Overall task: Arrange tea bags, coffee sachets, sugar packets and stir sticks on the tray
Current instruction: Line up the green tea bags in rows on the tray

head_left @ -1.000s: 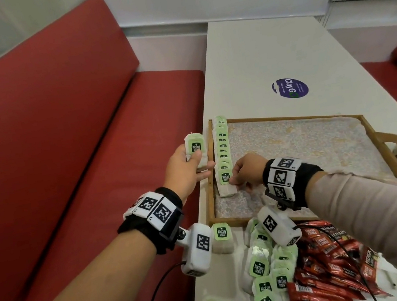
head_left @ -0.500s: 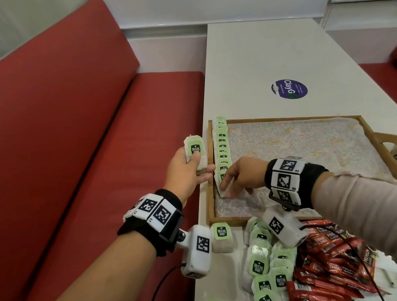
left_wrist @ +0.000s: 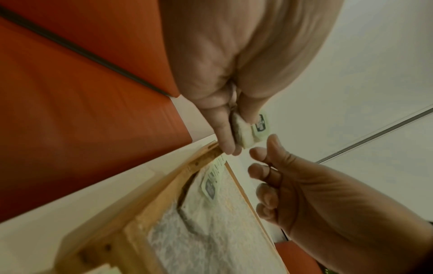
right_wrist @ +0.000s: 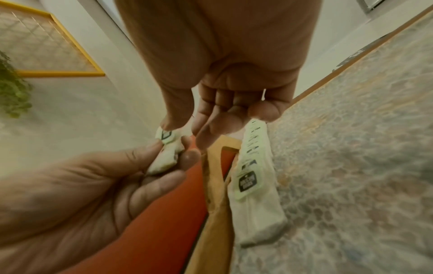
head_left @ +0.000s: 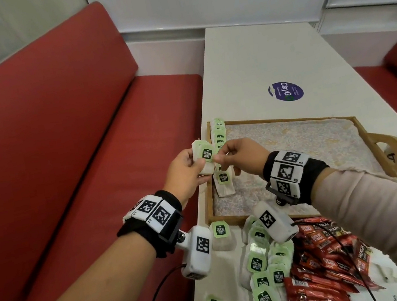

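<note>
the left hand [head_left: 185, 170] holds a small stack of tea bags [head_left: 204, 155] just left of the tray [head_left: 384, 147], grip clamped, so the right hand [head_left: 238, 157], its grip pinching the top tag, can feed the row [head_left: 220, 144] along the left rim.

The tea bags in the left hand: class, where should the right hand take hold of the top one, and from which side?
Pinch the green tag at its free right edge, coming from the tray side. The left hand grips the tea bags lower down, leaving the tag end exposed toward the right hand.
</note>
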Demonstrator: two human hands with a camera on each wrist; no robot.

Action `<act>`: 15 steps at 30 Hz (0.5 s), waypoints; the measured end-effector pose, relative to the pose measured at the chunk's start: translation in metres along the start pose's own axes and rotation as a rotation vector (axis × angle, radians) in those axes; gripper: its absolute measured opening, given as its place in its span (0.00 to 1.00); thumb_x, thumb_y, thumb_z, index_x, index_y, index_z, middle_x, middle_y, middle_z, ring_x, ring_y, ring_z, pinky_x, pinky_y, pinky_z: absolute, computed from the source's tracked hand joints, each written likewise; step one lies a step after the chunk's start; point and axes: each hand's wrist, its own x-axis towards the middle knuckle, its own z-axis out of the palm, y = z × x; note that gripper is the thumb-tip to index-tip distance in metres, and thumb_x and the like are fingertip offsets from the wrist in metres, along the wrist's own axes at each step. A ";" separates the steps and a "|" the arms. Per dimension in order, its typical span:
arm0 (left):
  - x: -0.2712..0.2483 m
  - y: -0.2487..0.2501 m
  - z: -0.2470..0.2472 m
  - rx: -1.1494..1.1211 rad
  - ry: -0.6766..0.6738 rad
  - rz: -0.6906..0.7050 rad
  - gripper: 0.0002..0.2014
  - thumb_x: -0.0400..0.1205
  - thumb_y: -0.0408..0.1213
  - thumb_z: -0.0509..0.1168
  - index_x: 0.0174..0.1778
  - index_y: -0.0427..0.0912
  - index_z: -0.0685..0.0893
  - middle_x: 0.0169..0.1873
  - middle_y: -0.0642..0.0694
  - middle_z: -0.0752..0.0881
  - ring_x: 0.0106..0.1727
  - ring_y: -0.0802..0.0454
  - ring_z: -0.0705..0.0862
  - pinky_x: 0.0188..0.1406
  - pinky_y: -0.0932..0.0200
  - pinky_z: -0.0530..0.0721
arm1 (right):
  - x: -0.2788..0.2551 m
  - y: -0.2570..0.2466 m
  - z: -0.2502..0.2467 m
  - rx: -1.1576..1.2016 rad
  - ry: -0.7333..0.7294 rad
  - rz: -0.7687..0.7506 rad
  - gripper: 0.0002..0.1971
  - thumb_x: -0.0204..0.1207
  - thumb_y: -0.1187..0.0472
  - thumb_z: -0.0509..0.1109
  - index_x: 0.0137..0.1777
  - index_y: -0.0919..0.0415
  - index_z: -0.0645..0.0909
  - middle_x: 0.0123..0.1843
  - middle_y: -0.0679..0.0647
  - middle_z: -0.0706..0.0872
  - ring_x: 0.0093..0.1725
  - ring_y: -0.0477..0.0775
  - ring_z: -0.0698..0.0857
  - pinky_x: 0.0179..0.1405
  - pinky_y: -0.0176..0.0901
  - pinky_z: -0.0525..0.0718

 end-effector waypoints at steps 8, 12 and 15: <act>-0.006 -0.001 0.001 0.004 0.016 0.028 0.07 0.86 0.33 0.59 0.57 0.41 0.79 0.54 0.38 0.86 0.49 0.47 0.87 0.42 0.60 0.89 | -0.008 0.003 0.001 0.065 -0.003 -0.011 0.10 0.75 0.60 0.74 0.34 0.57 0.79 0.32 0.52 0.86 0.20 0.42 0.78 0.26 0.33 0.75; -0.006 0.002 -0.004 -0.012 0.078 0.019 0.07 0.88 0.38 0.56 0.51 0.46 0.79 0.49 0.42 0.86 0.48 0.48 0.88 0.45 0.52 0.89 | -0.011 0.009 -0.007 -0.026 -0.063 0.051 0.08 0.77 0.59 0.72 0.39 0.61 0.80 0.34 0.50 0.87 0.20 0.40 0.78 0.25 0.30 0.73; -0.007 0.000 -0.008 0.046 0.102 0.049 0.07 0.87 0.38 0.58 0.52 0.46 0.81 0.49 0.43 0.86 0.48 0.53 0.86 0.43 0.53 0.88 | -0.014 0.016 -0.009 -0.174 -0.160 0.117 0.11 0.77 0.57 0.72 0.35 0.57 0.79 0.34 0.45 0.88 0.21 0.40 0.78 0.28 0.34 0.74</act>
